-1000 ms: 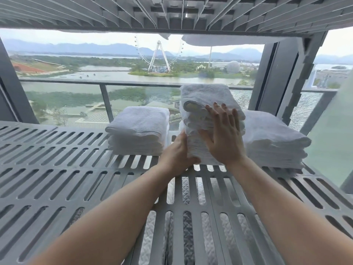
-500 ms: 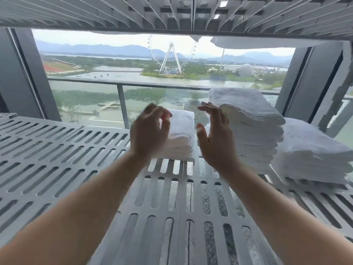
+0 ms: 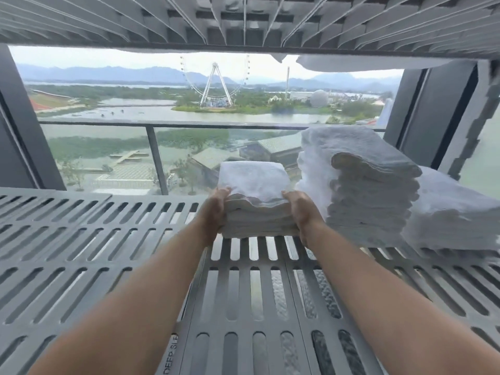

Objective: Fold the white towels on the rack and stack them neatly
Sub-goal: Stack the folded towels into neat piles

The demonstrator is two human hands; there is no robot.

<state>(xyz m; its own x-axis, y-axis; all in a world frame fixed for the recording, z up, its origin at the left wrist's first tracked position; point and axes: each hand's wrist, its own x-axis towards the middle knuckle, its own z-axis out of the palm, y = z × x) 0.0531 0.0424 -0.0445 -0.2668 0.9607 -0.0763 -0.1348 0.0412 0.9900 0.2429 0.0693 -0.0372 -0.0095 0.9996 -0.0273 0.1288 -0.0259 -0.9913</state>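
Observation:
A small stack of folded white towels [image 3: 257, 196] sits on the grey slatted rack shelf [image 3: 108, 253]. My left hand [image 3: 215, 212] presses its left side and my right hand [image 3: 303, 212] presses its right side, so both hands clasp it between them. Just to the right stands a taller stack of folded towels [image 3: 362, 185]. A lower, wider stack [image 3: 454, 223] lies beyond that at the far right.
Another slatted shelf [image 3: 243, 20] hangs close overhead, with a white towel [image 3: 351, 66] drooping under it at the upper right. Behind the shelf are a glass railing [image 3: 151, 152] and dark window posts on both sides.
Both hands were raised and apart in front of the small stack; now they have dropped onto its two sides. Before that they touched the tall stack. The view has shifted left.

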